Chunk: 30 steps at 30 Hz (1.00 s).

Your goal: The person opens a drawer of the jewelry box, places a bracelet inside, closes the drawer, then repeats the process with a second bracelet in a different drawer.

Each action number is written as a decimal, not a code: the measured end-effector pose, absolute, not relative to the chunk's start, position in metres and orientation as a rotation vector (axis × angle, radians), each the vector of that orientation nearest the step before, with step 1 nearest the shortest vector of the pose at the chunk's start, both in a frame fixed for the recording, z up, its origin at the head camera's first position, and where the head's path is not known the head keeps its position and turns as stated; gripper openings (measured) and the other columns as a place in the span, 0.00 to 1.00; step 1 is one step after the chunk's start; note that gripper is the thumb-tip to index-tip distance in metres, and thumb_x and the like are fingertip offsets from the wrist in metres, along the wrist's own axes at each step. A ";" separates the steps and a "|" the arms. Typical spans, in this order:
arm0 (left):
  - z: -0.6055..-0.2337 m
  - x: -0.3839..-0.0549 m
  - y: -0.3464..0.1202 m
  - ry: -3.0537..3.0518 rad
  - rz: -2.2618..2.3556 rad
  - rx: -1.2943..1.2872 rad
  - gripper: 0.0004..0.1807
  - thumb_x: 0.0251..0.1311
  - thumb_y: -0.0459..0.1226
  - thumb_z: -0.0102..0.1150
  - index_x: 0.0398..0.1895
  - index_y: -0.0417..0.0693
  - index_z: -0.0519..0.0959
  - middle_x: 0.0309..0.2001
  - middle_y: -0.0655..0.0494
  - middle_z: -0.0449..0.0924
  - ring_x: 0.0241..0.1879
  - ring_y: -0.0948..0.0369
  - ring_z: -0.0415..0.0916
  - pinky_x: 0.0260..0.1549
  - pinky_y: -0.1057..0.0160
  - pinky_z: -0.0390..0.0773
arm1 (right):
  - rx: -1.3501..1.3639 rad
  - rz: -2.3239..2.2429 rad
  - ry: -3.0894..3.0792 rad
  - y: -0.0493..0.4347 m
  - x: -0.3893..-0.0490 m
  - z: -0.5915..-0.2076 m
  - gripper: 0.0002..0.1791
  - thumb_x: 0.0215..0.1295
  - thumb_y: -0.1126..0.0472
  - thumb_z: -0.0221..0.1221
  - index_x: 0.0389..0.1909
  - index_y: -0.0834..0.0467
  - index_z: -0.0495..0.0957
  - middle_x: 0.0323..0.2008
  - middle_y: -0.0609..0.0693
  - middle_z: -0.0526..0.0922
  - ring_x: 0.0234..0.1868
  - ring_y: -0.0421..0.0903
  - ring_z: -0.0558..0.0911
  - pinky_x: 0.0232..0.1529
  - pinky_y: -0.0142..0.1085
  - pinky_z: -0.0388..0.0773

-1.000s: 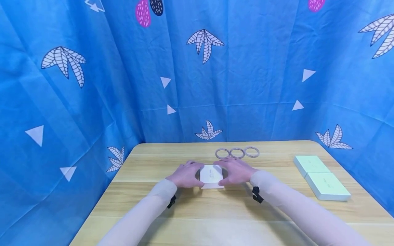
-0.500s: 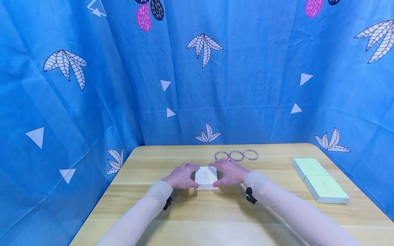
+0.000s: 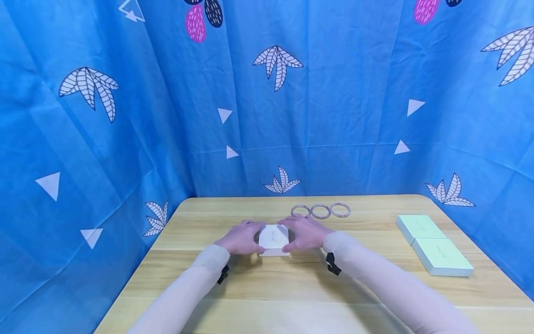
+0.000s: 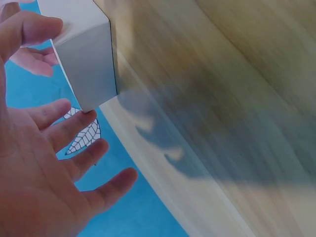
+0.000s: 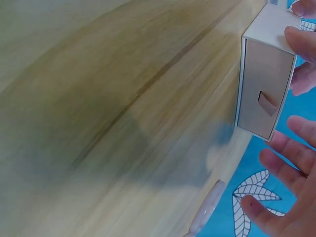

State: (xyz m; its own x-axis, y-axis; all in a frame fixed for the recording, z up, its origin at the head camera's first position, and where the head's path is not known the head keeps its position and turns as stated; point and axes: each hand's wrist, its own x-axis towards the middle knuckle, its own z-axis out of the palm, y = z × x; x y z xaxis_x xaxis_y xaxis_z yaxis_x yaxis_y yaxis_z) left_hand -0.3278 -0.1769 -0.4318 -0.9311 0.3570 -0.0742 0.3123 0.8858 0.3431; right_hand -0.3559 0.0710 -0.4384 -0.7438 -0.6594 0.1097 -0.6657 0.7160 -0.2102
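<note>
A small white box (image 3: 273, 237) with faint lettering on its lid sits between both hands over the middle of the table. My left hand (image 3: 240, 238) pinches its left side, thumb at the near corner and fingertip at the far one. From the other side my right hand (image 3: 306, 233) pinches it the same way. In the right wrist view the box's end is a drawer front with a small pull tab (image 5: 267, 103), the drawer closed. The left wrist view shows its plain opposite side; the remaining fingers of both hands are spread away from the box.
Behind the right hand, three pale purple rings (image 3: 340, 216) lie in a row near the table's back edge. Two pale green boxes, a farther one (image 3: 421, 226) and a nearer one (image 3: 443, 255), lie end to end at the right. A blue patterned curtain (image 3: 350, 111) surrounds the wooden table (image 3: 233, 301).
Both hands have shifted a little to the left together with the white box. The head view has tilted up slightly. The rings and green boxes have stayed put.
</note>
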 end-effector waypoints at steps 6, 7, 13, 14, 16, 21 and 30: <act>-0.432 -0.330 -0.184 2.924 0.474 0.463 0.47 0.49 0.53 0.72 0.75 0.58 0.66 0.71 0.57 0.70 0.68 0.52 0.64 0.64 0.40 0.66 | 1.106 0.367 -2.892 0.063 -0.359 -0.440 0.48 0.49 0.31 0.68 0.71 0.46 0.70 0.68 0.47 0.75 0.69 0.52 0.71 0.66 0.59 0.67; -0.432 -0.330 -0.184 2.923 0.472 0.462 0.47 0.49 0.53 0.72 0.75 0.57 0.66 0.71 0.57 0.70 0.68 0.52 0.63 0.65 0.40 0.66 | 1.105 0.374 -2.896 0.062 -0.359 -0.440 0.48 0.49 0.31 0.68 0.71 0.46 0.70 0.69 0.47 0.74 0.70 0.52 0.71 0.66 0.60 0.67; -0.431 -0.331 -0.189 2.926 0.466 0.460 0.46 0.50 0.53 0.72 0.75 0.56 0.67 0.71 0.55 0.70 0.68 0.51 0.63 0.66 0.40 0.65 | 1.103 0.377 -2.900 0.056 -0.362 -0.441 0.48 0.49 0.31 0.69 0.71 0.45 0.70 0.69 0.47 0.74 0.69 0.51 0.71 0.65 0.59 0.68; -0.431 -0.330 -0.189 2.928 0.463 0.454 0.46 0.50 0.53 0.72 0.75 0.56 0.67 0.71 0.55 0.70 0.69 0.51 0.63 0.66 0.40 0.65 | 1.104 0.376 -2.898 0.055 -0.362 -0.441 0.48 0.49 0.31 0.69 0.71 0.45 0.70 0.69 0.46 0.74 0.69 0.51 0.71 0.65 0.58 0.68; -0.431 -0.330 -0.191 2.933 0.459 0.451 0.47 0.50 0.53 0.72 0.75 0.56 0.66 0.71 0.55 0.69 0.69 0.51 0.63 0.67 0.40 0.65 | 1.112 0.380 -2.892 0.053 -0.364 -0.442 0.48 0.49 0.31 0.69 0.71 0.45 0.70 0.68 0.46 0.75 0.69 0.51 0.72 0.65 0.58 0.69; -0.431 -0.332 -0.192 2.927 0.471 0.451 0.46 0.50 0.52 0.72 0.75 0.56 0.66 0.72 0.55 0.69 0.68 0.51 0.64 0.65 0.40 0.66 | 1.121 0.384 -2.883 0.052 -0.368 -0.444 0.48 0.48 0.30 0.68 0.71 0.45 0.71 0.68 0.46 0.75 0.68 0.51 0.72 0.64 0.57 0.70; -0.429 -0.334 -0.191 2.922 0.505 0.475 0.41 0.59 0.54 0.62 0.76 0.53 0.66 0.73 0.52 0.67 0.71 0.49 0.62 0.67 0.37 0.63 | 1.118 0.394 -2.895 0.049 -0.369 -0.444 0.50 0.48 0.28 0.68 0.72 0.45 0.70 0.69 0.47 0.74 0.70 0.52 0.71 0.66 0.59 0.67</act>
